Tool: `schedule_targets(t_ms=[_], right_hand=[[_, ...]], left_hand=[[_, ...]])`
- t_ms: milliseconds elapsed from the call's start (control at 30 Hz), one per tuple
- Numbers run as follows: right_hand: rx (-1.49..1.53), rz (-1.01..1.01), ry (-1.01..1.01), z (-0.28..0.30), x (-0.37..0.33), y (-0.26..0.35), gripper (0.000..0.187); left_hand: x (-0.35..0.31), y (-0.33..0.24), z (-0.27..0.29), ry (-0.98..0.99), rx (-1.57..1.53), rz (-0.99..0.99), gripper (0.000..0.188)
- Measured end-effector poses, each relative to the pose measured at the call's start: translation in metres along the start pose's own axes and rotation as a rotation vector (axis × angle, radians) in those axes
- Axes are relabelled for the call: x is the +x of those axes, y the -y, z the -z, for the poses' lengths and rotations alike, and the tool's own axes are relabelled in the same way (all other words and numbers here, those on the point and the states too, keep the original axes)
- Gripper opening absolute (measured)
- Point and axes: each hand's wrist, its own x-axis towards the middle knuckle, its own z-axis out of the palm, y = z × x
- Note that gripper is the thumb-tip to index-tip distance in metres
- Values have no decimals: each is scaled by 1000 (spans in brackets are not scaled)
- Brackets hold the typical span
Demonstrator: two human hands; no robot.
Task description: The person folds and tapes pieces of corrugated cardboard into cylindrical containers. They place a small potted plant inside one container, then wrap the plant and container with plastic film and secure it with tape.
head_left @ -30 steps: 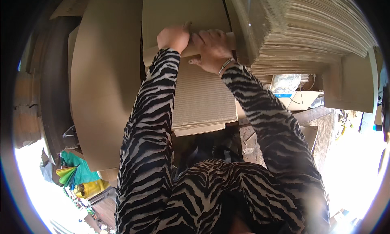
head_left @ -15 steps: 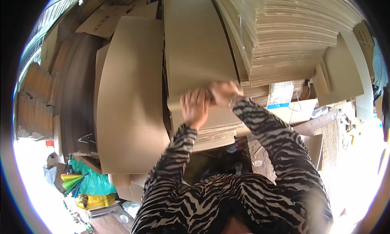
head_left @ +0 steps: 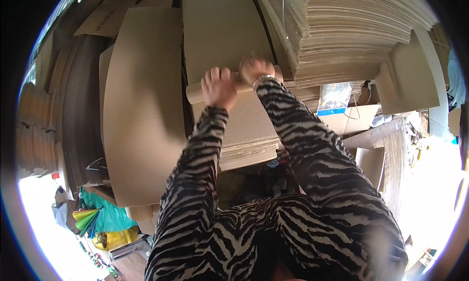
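A long brown cardboard sheet [head_left: 220, 32] lies on a stack, its near edge curled up and over into a roll [head_left: 195, 93]. My left hand [head_left: 219, 88] grips this roll, knuckles up and fingers bent over it. Further right and slightly farther away, my right hand [head_left: 256, 70] is closed on the same roll; its fingertips are smeared by motion. Below the roll, the ribbed surface of the cardboard stack [head_left: 246, 122] shows, with layered edges at its front. Whatever is under my palms is hidden.
Another large cardboard sheet [head_left: 144, 100] stands close on the left. A tall cardboard pile [head_left: 351, 32] rises at the right. Beside it are a clear plastic bag [head_left: 334, 98] and a bent cardboard piece [head_left: 409, 78]. A green plastic bag [head_left: 105, 210] lies at lower left.
Both hands have moved away from my body, carrying the curled edge farther along the sheet. More of the ribbed stack beneath is uncovered. The view has shifted slightly.
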Motion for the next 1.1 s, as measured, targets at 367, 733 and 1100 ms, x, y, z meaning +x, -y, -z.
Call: schedule_targets(t_ms=[367, 733, 1100], right_hand=[[-115, 149, 29, 4, 48, 17, 31], [-161, 495, -150, 11, 37, -4, 65], [-322, 518, 161, 39, 43, 1, 69]], left_hand=[[96, 26, -14, 343, 11, 120, 36], [135, 43, -48, 439, -81, 223, 38], [72, 39, -37, 213, -73, -63, 32]])
